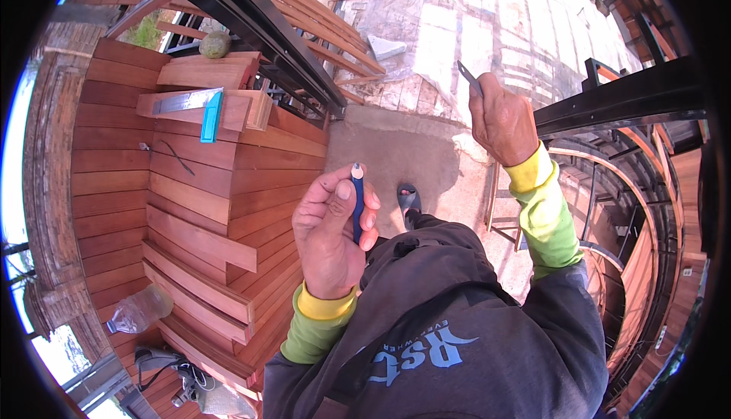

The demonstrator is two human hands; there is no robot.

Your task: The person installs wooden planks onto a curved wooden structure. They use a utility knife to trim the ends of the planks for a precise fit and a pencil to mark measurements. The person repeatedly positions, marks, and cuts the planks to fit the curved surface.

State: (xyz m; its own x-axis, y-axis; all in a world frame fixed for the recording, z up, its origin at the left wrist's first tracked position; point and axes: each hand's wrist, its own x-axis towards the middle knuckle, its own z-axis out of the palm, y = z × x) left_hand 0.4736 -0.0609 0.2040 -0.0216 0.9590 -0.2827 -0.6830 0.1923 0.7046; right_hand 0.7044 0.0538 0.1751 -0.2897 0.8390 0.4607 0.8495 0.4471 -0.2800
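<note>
Pointing away from body, blue pencil (356, 209) sits in left grip (326, 228), fingers wrapped round shaft, tip bare. Looks light and stiff, lead probably brittle; best held along blue shaft. Right grip (504, 123) pinching thin blade (469, 79), likely sharp, better held by rear end. Grips well apart, open air between, over concrete floor (381, 137). Edges: wooden boards (278, 171) left, black beam (617, 100) right.

Sunlight brightens the concrete floor (365, 133); a wooden bench (114, 183) stands left of that floor, a black beam (632, 95) right.
</note>
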